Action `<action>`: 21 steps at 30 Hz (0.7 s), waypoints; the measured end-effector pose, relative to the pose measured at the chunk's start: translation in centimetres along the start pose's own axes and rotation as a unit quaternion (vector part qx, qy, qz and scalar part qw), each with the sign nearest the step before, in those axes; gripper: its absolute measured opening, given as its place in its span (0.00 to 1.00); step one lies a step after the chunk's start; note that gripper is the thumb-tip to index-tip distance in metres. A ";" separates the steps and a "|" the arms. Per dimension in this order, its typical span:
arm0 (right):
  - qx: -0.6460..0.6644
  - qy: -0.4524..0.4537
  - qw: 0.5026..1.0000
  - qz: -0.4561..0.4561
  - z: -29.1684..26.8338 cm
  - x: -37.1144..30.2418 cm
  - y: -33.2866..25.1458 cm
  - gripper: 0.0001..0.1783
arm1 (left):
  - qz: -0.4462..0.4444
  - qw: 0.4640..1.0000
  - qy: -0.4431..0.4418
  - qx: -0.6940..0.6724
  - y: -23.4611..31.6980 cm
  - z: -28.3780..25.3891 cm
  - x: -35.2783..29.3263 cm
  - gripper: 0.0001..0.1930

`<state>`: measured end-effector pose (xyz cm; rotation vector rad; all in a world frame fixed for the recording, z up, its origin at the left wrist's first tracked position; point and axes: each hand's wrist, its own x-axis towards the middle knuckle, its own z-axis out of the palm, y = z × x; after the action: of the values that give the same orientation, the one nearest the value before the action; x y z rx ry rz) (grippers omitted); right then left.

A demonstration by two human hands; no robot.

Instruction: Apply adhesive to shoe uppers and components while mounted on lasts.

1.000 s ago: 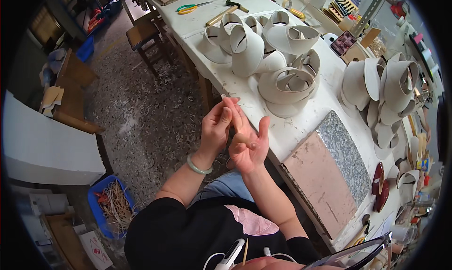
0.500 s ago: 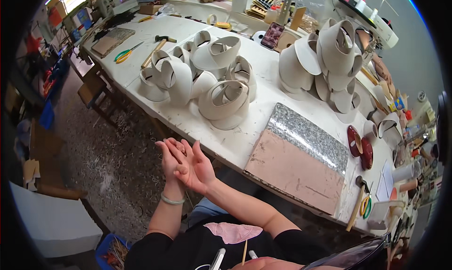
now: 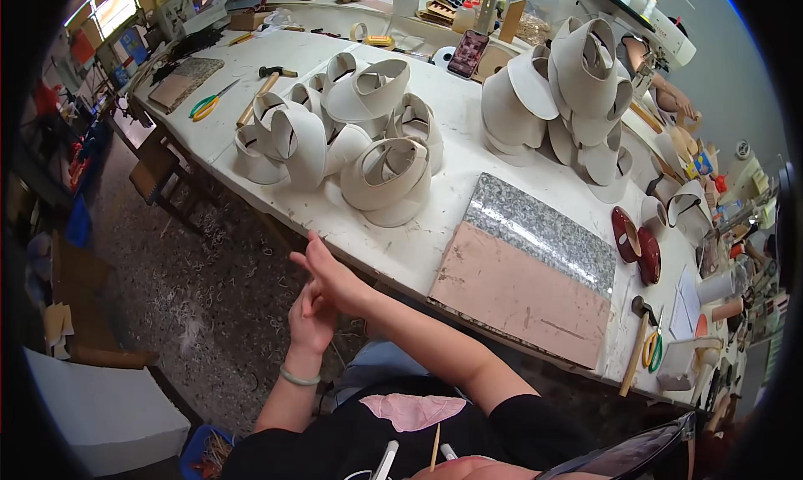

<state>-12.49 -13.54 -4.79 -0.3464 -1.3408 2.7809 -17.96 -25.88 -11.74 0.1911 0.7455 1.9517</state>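
Observation:
My left hand (image 3: 312,325), with a pale bangle on its wrist, is in front of the table's near edge. My right hand (image 3: 336,281) crosses over it, and the two touch. The right fingers are stretched out and apart. Behind the right hand the left fingers are partly hidden; what shows of them looks loosely open. I see no object in either hand. Beyond them on the white table (image 3: 456,128) stands a cluster of off-white curved, visor-like pieces (image 3: 386,179) with open loops.
A second stack of off-white pieces (image 3: 585,78) stands farther right. Nearer lie a speckled stone slab (image 3: 544,229) and a pinkish-brown board (image 3: 519,296). Dark red shoes (image 3: 648,258), a hammer (image 3: 637,346) and scissors (image 3: 652,350) lie at right. Another person's hand (image 3: 676,102) shows far right.
My right hand has turned from palm up to its side and moved over my left hand, which has dropped slightly. The view has shifted a little; the pieces keep their arrangement.

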 end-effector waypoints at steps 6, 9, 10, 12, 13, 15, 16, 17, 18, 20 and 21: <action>-0.422 -0.020 0.902 -0.091 -1.7 0.9 3.3 0.53 | -0.036 0.905 0.124 0.404 1.8 -2.6 -1.6 0.14; -0.263 -0.024 0.965 -0.005 -1.9 0.5 3.7 0.49 | -0.149 0.953 0.033 0.262 3.6 -2.6 -3.0 0.15; -0.215 -0.019 0.976 0.010 -1.9 0.3 3.7 0.49 | -0.149 0.953 0.034 0.262 3.8 -2.3 -3.3 0.15; -0.119 -0.011 0.992 0.042 -2.0 -0.1 3.7 0.48 | -0.149 0.967 0.021 0.204 4.1 -1.7 -3.9 0.17; -0.061 0.009 0.996 0.070 -1.5 -0.7 3.4 0.46 | -0.148 0.967 0.023 0.204 4.2 -2.0 -4.2 0.17; -0.105 0.016 0.994 0.002 -1.8 -0.3 3.9 0.45 | -0.179 0.974 -0.060 0.123 4.6 -3.0 -4.7 0.21; -0.147 0.025 0.987 -0.066 -1.7 -0.3 3.8 0.45 | -0.179 0.974 -0.059 0.122 4.8 -3.5 -4.8 0.21; -0.177 0.093 0.972 -0.122 -1.9 -0.9 3.6 0.38 | -0.141 0.987 0.019 0.077 4.8 -4.0 -4.8 0.22; -0.177 0.093 0.972 -0.122 -2.1 -0.9 3.8 0.38 | -0.103 0.990 0.094 0.031 4.8 -4.7 -4.7 0.24; -0.563 0.014 0.721 -0.404 -1.5 -0.2 5.2 0.34 | -0.056 0.994 0.090 -0.023 3.7 -7.5 -4.2 0.26; -0.553 -0.109 0.756 -0.332 0.8 -1.0 5.0 0.35 | -0.053 0.998 0.015 -0.033 2.9 -8.5 -4.2 0.28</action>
<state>-11.39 -17.42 -8.04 0.4102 -2.4038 1.2411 -21.75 -33.95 -16.14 0.0797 0.6967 1.8782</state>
